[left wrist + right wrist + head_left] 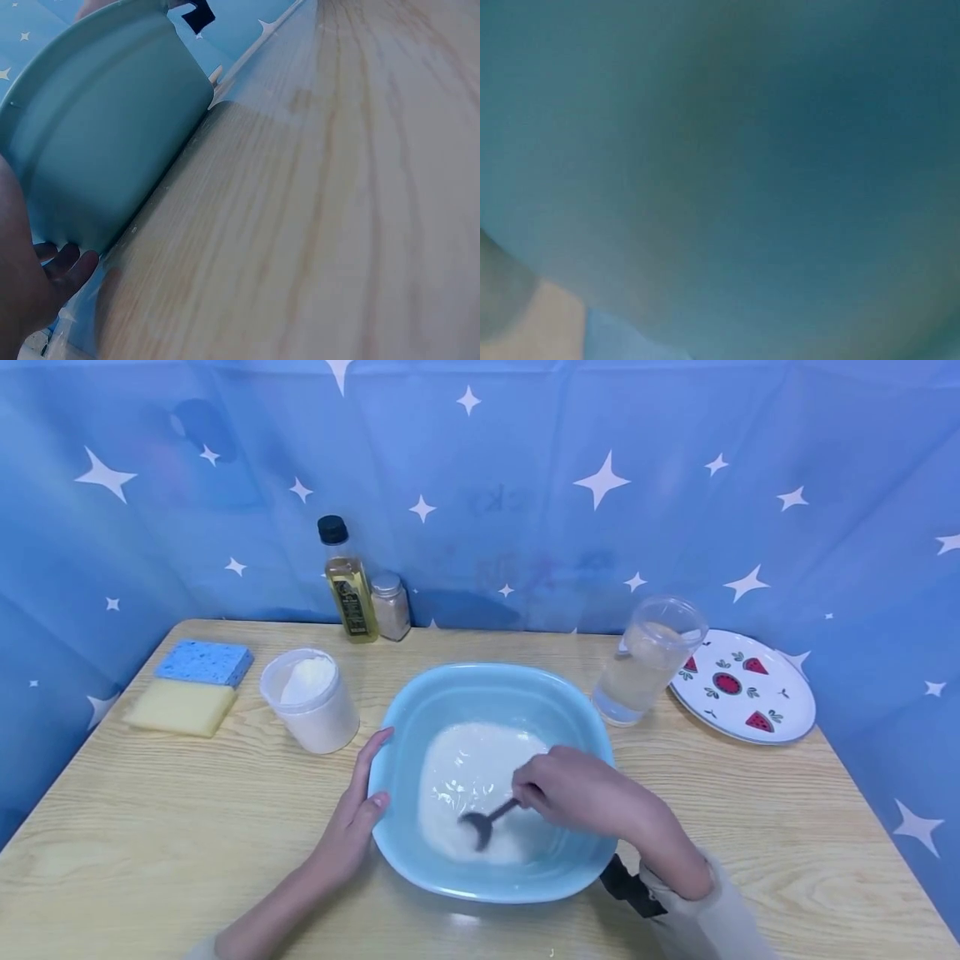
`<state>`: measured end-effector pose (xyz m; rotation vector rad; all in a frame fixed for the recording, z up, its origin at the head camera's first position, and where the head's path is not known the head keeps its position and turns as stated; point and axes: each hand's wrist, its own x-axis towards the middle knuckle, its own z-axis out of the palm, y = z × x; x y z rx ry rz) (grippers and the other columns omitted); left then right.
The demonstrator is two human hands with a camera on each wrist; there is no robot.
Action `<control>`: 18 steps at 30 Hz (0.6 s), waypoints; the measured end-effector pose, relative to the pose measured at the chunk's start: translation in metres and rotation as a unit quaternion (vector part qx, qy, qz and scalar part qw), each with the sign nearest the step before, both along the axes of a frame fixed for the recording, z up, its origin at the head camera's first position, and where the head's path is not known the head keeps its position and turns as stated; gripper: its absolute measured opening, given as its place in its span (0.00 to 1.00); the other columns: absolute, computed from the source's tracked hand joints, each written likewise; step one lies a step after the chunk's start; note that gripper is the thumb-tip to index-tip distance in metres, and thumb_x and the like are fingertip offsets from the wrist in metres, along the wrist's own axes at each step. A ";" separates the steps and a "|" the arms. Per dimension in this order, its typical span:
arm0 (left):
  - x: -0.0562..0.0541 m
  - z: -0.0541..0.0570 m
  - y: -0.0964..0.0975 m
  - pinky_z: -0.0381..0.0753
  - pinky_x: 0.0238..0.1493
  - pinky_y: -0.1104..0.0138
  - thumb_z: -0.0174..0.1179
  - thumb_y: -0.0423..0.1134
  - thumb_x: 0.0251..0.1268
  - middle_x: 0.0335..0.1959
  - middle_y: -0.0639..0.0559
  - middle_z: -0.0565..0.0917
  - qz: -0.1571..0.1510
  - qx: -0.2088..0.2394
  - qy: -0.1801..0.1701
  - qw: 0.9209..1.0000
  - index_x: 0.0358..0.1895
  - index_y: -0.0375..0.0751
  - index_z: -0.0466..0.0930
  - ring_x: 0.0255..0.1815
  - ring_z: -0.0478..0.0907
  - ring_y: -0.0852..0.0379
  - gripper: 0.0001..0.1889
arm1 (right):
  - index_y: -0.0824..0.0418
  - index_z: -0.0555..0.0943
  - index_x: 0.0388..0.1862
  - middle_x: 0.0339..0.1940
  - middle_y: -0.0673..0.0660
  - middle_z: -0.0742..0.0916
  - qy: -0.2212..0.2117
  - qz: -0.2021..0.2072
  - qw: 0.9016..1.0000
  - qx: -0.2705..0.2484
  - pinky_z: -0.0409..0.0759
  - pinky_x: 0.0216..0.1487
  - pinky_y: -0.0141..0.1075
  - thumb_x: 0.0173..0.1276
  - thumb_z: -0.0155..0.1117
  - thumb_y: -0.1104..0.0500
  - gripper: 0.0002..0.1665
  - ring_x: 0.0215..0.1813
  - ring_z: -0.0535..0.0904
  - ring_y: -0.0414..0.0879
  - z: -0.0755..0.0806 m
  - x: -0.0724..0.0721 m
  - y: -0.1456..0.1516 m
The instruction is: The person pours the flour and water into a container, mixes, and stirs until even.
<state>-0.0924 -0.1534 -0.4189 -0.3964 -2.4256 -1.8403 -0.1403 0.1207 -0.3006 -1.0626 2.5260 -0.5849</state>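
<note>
Your right grip (pixel 562 783), curled round the spoon (pixel 481 828), slants it left and near into the liquid (pixel 480 760) while your left grip (pixel 355 812) holds the bowl (pixel 480 675).

It looks like a home food-preparation spot: a wood-grain table (pixel 787 843) before star-printed blue cloth (pixel 517 443), with a basin (pixel 480 695) of white liquid, far bottle (pixel 351 600) and jar (pixel 391 610), left sponges (pixel 202 662), right watermelon-patterned plate (pixel 787 693).
</note>
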 end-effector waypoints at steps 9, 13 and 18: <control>0.000 0.000 0.000 0.69 0.54 0.51 0.39 0.37 0.65 0.72 0.56 0.52 0.001 -0.003 0.004 1.000 0.72 0.58 0.48 0.65 0.59 0.47 0.32 | 0.59 0.80 0.23 0.17 0.48 0.75 0.035 -0.156 0.984 0.074 0.67 0.24 0.33 0.64 0.55 0.66 0.11 0.22 0.67 0.43 0.009 -0.013 0.020; 0.000 0.000 0.000 0.66 0.56 0.49 0.39 0.37 0.65 0.72 0.55 0.53 0.002 -0.006 0.008 1.000 0.73 0.58 0.48 0.65 0.58 0.47 0.31 | 0.60 0.80 0.25 0.16 0.50 0.74 0.092 -0.180 0.978 0.058 0.68 0.22 0.33 0.65 0.55 0.65 0.10 0.21 0.68 0.44 -0.006 -0.012 -0.003; 0.000 0.001 0.000 0.60 0.58 0.44 0.39 0.37 0.65 0.72 0.55 0.53 0.001 -0.003 0.014 1.000 0.73 0.58 0.48 0.68 0.55 0.48 0.31 | 0.58 0.77 0.22 0.13 0.45 0.69 0.077 -0.093 0.993 0.018 0.64 0.23 0.31 0.66 0.55 0.64 0.12 0.19 0.62 0.40 -0.015 0.000 -0.023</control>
